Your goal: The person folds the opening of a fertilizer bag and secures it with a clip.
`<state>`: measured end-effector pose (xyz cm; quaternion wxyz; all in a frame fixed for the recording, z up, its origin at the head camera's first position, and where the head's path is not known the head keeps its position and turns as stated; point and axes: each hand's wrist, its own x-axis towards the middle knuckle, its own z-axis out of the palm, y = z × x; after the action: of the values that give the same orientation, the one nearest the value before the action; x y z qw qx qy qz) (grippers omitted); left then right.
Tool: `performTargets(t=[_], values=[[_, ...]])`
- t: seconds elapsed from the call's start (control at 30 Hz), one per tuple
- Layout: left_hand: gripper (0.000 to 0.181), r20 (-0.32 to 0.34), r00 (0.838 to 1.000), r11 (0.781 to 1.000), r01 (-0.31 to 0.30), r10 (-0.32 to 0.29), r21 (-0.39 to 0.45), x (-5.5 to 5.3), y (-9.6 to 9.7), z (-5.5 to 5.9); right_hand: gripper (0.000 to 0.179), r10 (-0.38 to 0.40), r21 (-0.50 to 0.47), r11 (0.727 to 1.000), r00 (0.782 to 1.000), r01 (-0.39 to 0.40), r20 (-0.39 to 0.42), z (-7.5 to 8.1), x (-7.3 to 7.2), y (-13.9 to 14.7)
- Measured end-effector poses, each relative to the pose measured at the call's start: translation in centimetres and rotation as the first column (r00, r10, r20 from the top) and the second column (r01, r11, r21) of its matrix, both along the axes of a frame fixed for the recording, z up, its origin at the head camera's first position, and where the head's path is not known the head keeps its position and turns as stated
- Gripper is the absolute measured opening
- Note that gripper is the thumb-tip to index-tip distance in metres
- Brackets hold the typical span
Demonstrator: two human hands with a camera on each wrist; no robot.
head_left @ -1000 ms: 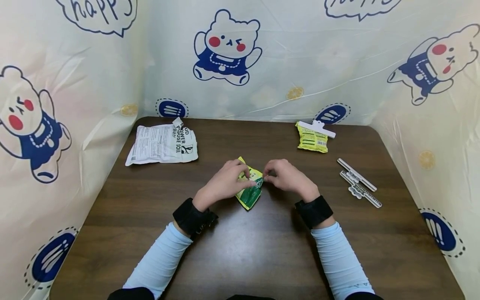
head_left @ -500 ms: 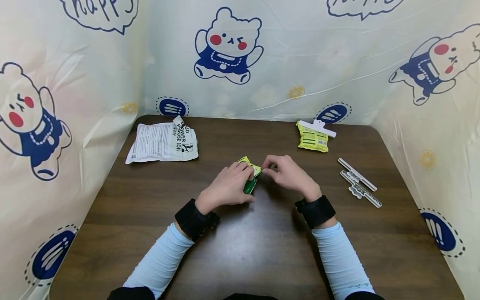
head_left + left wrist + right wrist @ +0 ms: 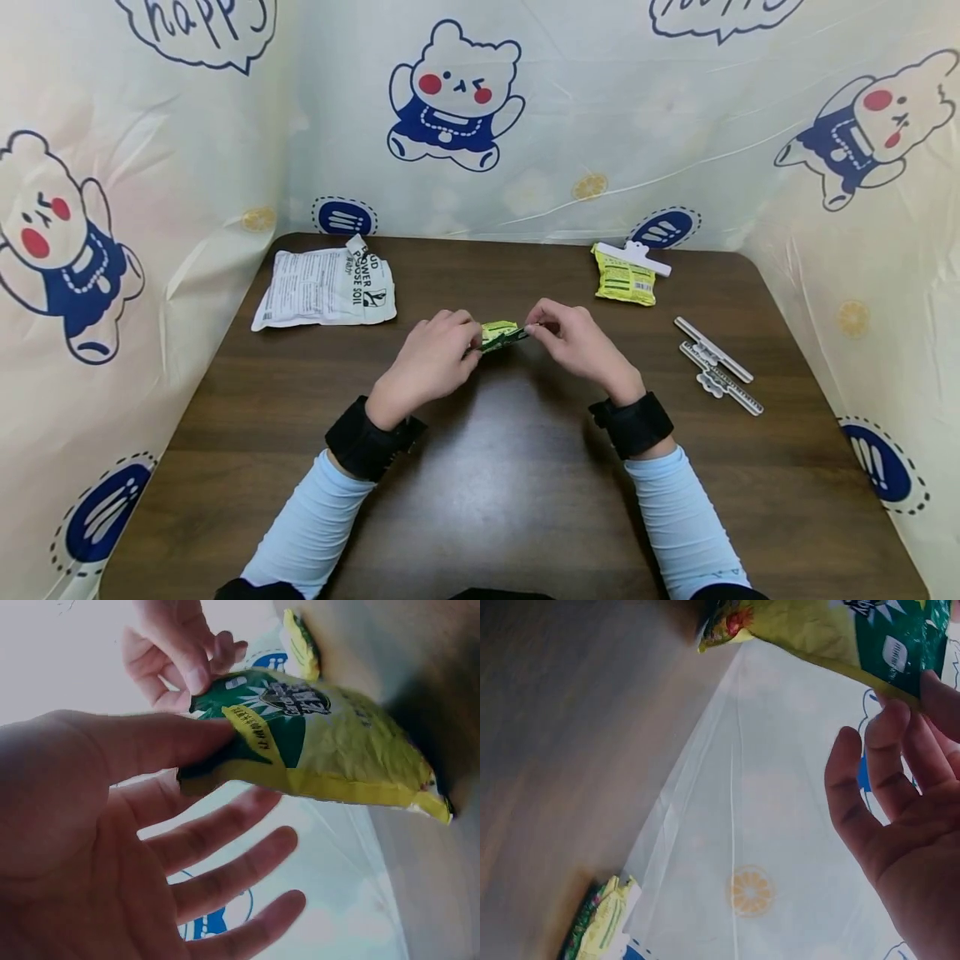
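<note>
A small green-and-yellow packet [image 3: 498, 333] stands tilted up at mid-table, held between both hands. My left hand [image 3: 435, 358] pinches one corner of its green end between thumb and index finger; in the left wrist view the packet [image 3: 322, 742] stretches away with its yellow end near the table, and the other three fingers are spread below. At the opposite corner my right hand [image 3: 572, 342] pinches the green edge between thumb and fingertips, also visible in the right wrist view [image 3: 915, 772]. The packet's contents cannot be seen.
A white printed soil bag [image 3: 326, 287] lies at the back left. At the back right sits a yellow packet [image 3: 626, 277] with a white clip [image 3: 633, 257] on it. Two more clips [image 3: 716, 367] lie on the right of the brown table [image 3: 480, 500]. A patterned sheet surrounds it.
The packet, earlier lying flatter with its green face up, now has its green edge raised. My left hand has shifted its grip to the packet's left corner. The right hand rose slightly.
</note>
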<state>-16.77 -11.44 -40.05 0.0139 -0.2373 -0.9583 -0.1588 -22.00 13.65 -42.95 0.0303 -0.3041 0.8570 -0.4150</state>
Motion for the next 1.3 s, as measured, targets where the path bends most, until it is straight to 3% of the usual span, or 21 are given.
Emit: performTargets(t=[0.13,0.3,0.47,0.97,1.17,1.3], values=[[0.005,-0.017,0.999,0.995,-0.037,0.038,0.096,-0.1,-0.3,0.1,0.004,-0.037,-0.038,0.999,0.999,0.036,-0.028,0.2,0.2,0.0],[0.009,-0.006,0.996,0.968,-0.088,0.092,0.234,-0.2,-0.3,0.1,0.004,-0.076,-0.084,0.994,0.995,0.070,-0.066,0.6,0.5,0.0],[0.008,-0.013,0.994,0.946,-0.099,0.109,0.308,-0.4,-0.3,0.0,0.004,-0.070,-0.094,0.994,0.995,0.063,-0.071,0.8,0.5,0.1],[0.004,0.059,0.990,0.905,-0.140,0.127,0.402,-1.0,-0.6,-0.3,0.017,-0.039,-0.028,0.999,0.999,0.040,0.031,1.2,0.5,0.5],[0.005,0.100,0.987,0.890,-0.158,0.127,0.427,-1.3,-0.6,-0.5,0.028,-0.024,-0.053,0.998,0.999,0.026,0.039,1.2,0.3,0.4],[0.004,0.120,0.985,0.882,-0.164,0.122,0.442,-1.4,-0.6,-0.6,0.026,-0.037,-0.045,0.998,0.999,0.038,0.025,1.2,0.2,0.5]])
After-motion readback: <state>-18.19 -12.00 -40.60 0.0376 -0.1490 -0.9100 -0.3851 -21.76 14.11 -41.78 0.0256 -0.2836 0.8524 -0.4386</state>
